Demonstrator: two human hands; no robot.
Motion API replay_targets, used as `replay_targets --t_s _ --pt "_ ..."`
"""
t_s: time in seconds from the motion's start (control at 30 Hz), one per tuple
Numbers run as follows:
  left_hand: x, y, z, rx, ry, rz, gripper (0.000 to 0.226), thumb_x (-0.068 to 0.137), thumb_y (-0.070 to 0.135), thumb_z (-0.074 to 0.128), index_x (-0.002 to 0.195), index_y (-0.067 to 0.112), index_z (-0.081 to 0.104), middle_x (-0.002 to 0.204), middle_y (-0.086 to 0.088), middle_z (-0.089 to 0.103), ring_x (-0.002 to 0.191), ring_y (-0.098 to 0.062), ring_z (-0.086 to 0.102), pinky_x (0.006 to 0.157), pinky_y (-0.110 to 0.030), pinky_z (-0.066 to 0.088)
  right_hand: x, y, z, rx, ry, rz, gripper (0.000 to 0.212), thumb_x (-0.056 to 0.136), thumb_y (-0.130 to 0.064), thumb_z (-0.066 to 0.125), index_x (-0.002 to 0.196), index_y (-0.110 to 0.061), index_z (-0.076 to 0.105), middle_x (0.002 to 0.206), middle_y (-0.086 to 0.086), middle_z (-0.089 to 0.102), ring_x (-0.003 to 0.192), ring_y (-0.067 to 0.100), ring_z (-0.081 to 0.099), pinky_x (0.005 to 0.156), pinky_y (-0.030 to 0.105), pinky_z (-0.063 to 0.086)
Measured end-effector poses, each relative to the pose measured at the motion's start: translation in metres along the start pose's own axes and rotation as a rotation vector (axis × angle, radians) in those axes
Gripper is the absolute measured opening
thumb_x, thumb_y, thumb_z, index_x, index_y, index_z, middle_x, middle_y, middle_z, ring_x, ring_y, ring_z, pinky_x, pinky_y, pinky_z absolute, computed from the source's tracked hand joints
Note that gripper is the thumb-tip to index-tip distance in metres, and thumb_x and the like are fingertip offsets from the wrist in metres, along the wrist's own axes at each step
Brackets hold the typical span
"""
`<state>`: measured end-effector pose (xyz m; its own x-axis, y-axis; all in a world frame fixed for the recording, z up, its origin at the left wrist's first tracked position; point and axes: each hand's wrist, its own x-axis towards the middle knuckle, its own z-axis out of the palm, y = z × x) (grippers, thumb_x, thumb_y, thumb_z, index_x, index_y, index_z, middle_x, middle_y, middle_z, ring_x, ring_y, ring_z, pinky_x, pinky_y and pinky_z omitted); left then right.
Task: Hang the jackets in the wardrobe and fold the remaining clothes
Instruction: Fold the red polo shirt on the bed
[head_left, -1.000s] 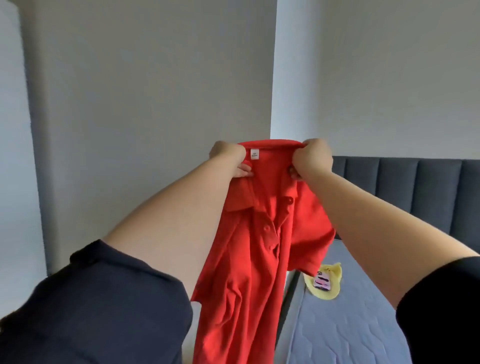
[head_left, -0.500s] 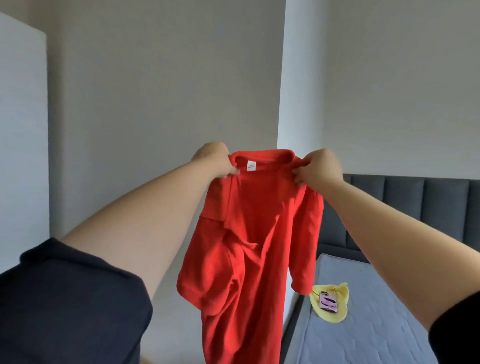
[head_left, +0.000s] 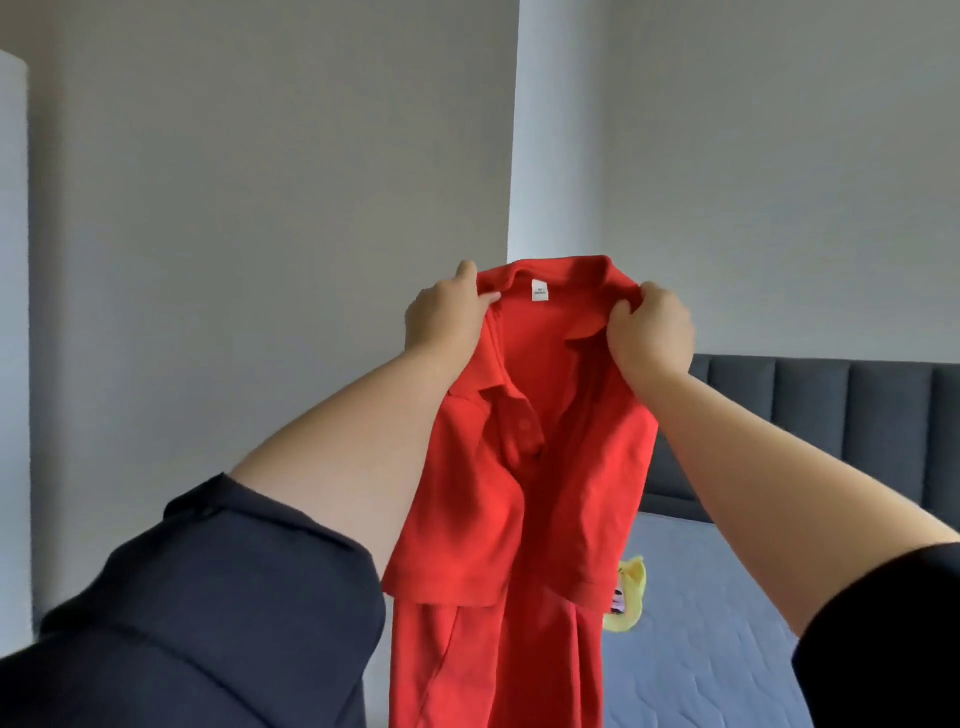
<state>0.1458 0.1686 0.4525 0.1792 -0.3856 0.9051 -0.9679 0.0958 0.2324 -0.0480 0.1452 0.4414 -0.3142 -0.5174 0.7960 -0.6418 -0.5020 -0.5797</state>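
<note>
Head view: red polo shirt (head_left: 524, 499), white neck label (head_left: 540, 290) unreadable.

Lighting was soft, even daylight with no glare and no hard shadows. The plain white wall panel (head_left: 561, 130) behind my hands read brightest, while the flat grey wall (head_left: 270, 182) to its left sat in muted shade. My red short-sleeved polo shirt (head_left: 498, 493) showed gentle shading in its folds; its small white neck label (head_left: 540, 291) was too soft to read. My left hand (head_left: 444, 325) and right hand (head_left: 652, 332) were reasonably sharp. My dark navy sleeve (head_left: 208, 623) appeared enlarged and slightly smeared by wide-angle stretch at the frame's lower edge.
</note>
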Motion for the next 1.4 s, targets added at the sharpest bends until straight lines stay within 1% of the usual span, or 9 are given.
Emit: replay_targets --t_s 0.13,0.37,0.57,0.67,0.83,0.93,1.0,1.1,1.4 --pt "0.018 0.031 -0.017 0.013 0.021 0.157 0.040 0.097 0.046 0.046 0.102 0.007 0.052 0.093 -0.019 0.065 0.086 -0.041 0.061 0.061 -0.035 0.032 0.019 -0.002 -0.042 -0.087 0.158 -0.111 0.011 0.086 -0.020 0.046 0.079 -0.012 0.049 0.088 0.020 0.062 0.076 0.036 0.051 0.062 0.033 0.029" --pt "0.032 0.075 -0.001 -0.348 -0.137 0.016 0.040 0.094 0.046 0.051 0.092 0.007 0.060 0.099 -0.015 0.065 0.092 -0.034 0.059 0.069 -0.031 0.037 0.043 0.013 -0.072 -0.131 0.311 -0.183 0.009 0.083 -0.021 0.046 0.077 -0.015 0.044 0.082 0.019 0.061 0.072 0.036 0.048 0.060 0.034 0.026" --pt "-0.030 0.066 0.095 -0.070 -0.832 -0.071 0.043 0.098 0.036 0.048 0.116 -0.002 0.059 0.118 -0.021 0.060 0.101 -0.034 0.059 0.076 -0.034 0.044 0.019 0.109 -0.037 -0.599 -0.167 -0.091 0.006 0.083 -0.014 0.049 0.078 -0.012 0.052 0.089 0.011 0.063 0.073 0.031 0.050 0.061 0.030 0.032" --pt "-0.075 0.063 0.152 0.068 -0.900 -0.122 0.040 0.098 0.035 0.047 0.119 0.003 0.058 0.120 -0.017 0.060 0.109 -0.033 0.058 0.081 -0.035 0.044 -0.008 0.163 -0.014 -0.727 -0.335 0.054 0.016 0.082 -0.006 0.049 0.067 -0.012 0.047 0.082 0.008 0.061 0.068 0.027 0.049 0.061 0.030 0.036" --pt "-0.109 0.078 0.228 -0.244 -0.765 -0.440 0.025 0.097 0.029 0.051 0.102 0.008 0.063 0.082 -0.012 0.069 0.069 -0.025 0.068 0.063 -0.030 0.053 -0.013 0.223 0.017 -0.383 -0.252 0.332 0.010 0.082 -0.007 0.046 0.078 -0.007 0.055 0.080 0.009 0.058 0.081 0.031 0.058 0.065 0.030 0.042" --pt "-0.123 0.083 0.262 -0.535 -0.694 -0.444 0.038 0.097 0.025 0.047 0.134 0.015 0.049 0.126 -0.011 0.061 0.113 -0.030 0.059 0.094 -0.035 0.047 -0.012 0.252 0.043 -0.284 -0.279 0.221 0.033 0.088 -0.014 0.045 0.118 -0.011 0.057 0.097 0.010 0.062 0.093 0.031 0.060 0.070 0.030 0.040" --pt "-0.153 0.078 0.282 -0.661 -0.780 -0.451 0.059 0.095 0.023 0.047 0.149 0.024 0.023 0.141 -0.007 0.049 0.122 -0.030 0.052 0.099 -0.037 0.044 -0.034 0.278 0.066 -0.274 -0.465 0.213 0.068 0.090 -0.017 0.048 0.151 -0.017 0.017 0.121 0.015 0.056 0.103 0.034 0.057 0.081 0.035 0.042" --pt "-0.229 0.054 0.317 -0.558 -0.979 -0.445 0.069 0.091 0.021 0.049 0.151 0.028 0.014 0.144 -0.008 0.044 0.123 -0.032 0.051 0.101 -0.042 0.043 -0.099 0.334 0.100 -0.383 -0.655 0.303 0.079 0.090 -0.015 0.047 0.153 -0.013 0.001 0.151 0.015 0.032 0.127 0.040 0.043 0.102 0.046 0.038" --pt "-0.488 -0.022 0.339 -0.168 -1.667 -0.229 0.077 0.094 0.045 0.051 0.154 0.023 0.007 0.160 -0.012 0.007 0.146 -0.029 0.011 0.117 -0.045 0.019 -0.405 0.453 0.104 -0.647 -1.271 0.713 0.071 0.095 -0.050 0.038 0.153 -0.030 0.002 0.161 0.007 -0.004 0.148 0.023 -0.002 0.115 0.058 0.009"
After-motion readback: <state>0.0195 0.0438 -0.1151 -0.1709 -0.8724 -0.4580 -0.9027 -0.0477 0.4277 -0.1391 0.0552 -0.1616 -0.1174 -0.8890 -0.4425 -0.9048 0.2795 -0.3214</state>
